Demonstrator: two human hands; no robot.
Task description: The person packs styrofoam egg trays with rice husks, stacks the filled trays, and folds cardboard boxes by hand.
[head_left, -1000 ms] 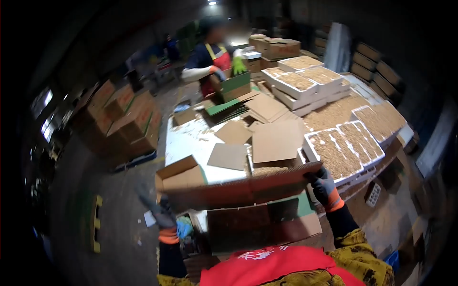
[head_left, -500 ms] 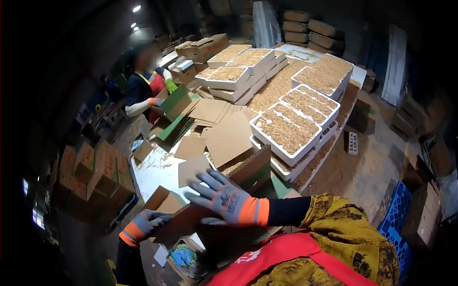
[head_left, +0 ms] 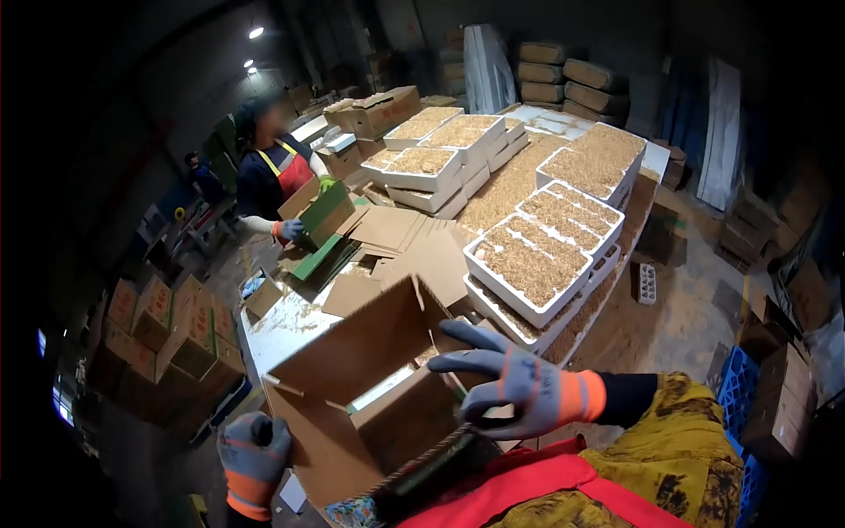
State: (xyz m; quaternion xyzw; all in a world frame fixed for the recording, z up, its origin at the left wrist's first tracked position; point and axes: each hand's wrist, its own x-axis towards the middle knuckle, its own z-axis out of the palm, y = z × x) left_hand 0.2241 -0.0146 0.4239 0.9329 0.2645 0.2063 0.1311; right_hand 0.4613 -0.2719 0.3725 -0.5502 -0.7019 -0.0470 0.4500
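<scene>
In front of my body a brown cardboard box (head_left: 326, 422) stands tilted, opened out with its inside showing. My left hand (head_left: 253, 458), in a grey and orange glove, is at the box's left side with its fingers curled against the edge. At the right side is my right hand (head_left: 524, 387), gloved alike. Its upper fingers are stretched out and spread over the box, while the lower finger and thumb bend near the rim. Flat cardboard sheets (head_left: 431, 260) lie on the table (head_left: 273, 339) behind the box.
White trays (head_left: 541, 312) filled with wood shavings are stacked on the right of the table. A co-worker (head_left: 273, 172) at the far left handles a green-and-brown box (head_left: 326, 211). Stacked cartons (head_left: 194, 334) stand left; a blue plastic pallet (head_left: 735, 387) is at right.
The box has spread from a folded shape into an open one. My right hand has moved right, and my left hand has come lower. The co-worker's box has shifted slightly.
</scene>
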